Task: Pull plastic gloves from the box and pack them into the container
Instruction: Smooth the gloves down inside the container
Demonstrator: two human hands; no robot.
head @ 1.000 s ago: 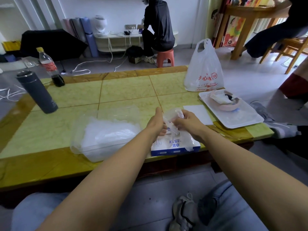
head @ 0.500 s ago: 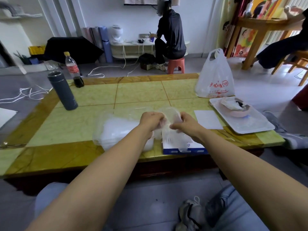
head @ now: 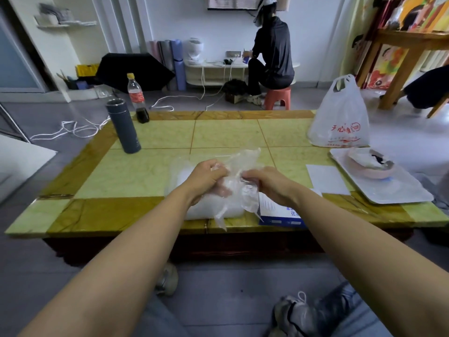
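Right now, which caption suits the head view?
The left hand and right hand grip a plastic glove over the container, beside the box.

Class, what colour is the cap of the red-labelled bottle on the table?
The cap is yellow, as the head view shows.

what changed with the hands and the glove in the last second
The left hand and right hand carried the glove leftward from above the box to over the container. It now hangs spread between them, clear of the box. Both keep pinching it. Box, container, flask, bag and tray stayed put.
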